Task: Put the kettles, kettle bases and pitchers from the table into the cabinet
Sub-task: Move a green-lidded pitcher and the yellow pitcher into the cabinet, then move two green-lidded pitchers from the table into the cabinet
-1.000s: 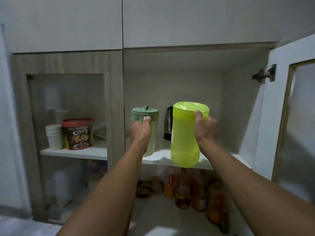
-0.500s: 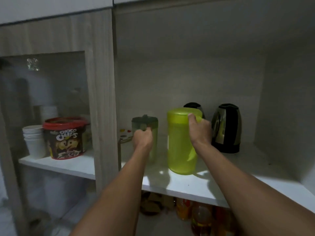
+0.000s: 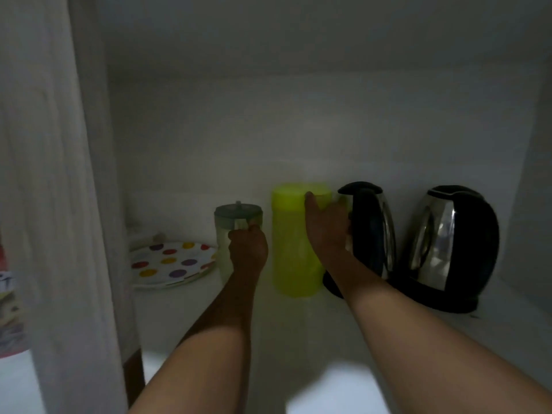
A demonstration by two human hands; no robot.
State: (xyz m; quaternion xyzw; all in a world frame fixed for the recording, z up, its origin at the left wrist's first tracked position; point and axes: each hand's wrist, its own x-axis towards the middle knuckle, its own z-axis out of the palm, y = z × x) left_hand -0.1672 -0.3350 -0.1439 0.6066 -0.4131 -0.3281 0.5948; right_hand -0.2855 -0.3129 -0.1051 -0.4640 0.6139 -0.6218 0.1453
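Left hand [image 3: 248, 249] wrapped round small green-lidded pitcher [image 3: 236, 231], right hand [image 3: 327, 231] gripping yellow pitcher [image 3: 294, 258], both standing on cabinet shelf [image 3: 298, 324] beside two kettles [image 3: 370, 234].

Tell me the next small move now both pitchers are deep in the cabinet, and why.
Probably let go and draw both hands back. The yellow-green pitcher and the small green-lidded pitcher appear to stand upright on the shelf, with the right hand and left hand gripping them.

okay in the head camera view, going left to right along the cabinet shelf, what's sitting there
Polka-dot plate → small green-lidded pitcher held by the left hand → yellow-green pitcher held by the right hand → first kettle → second kettle.
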